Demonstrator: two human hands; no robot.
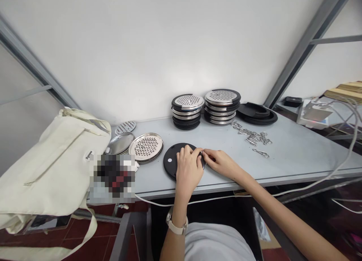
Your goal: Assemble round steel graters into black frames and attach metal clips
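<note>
A round black disc [170, 167] with a small white spot lies on the grey table in front of me. My left hand [189, 165] rests over its right half, fingers bent and pressed onto it, thumb reaching to the right rim. At that rim my right hand [217, 162] pinches thumb and forefinger together beside the left thumb. Whatever sits between those fingertips is too small to make out. Left of the disc are round metal grater plates [146, 147]. Loose metal snap hooks [256, 137] lie in a heap to the right, with a single hook [261, 153] nearer me.
Two stacks of black-rimmed grater discs, a left stack [187, 111] and a right stack [222, 106], stand by the wall. Black round trays [257, 114] lie beside them. A cream bag [56, 159] covers the table's left end. A white cable [271, 195] runs along the front edge.
</note>
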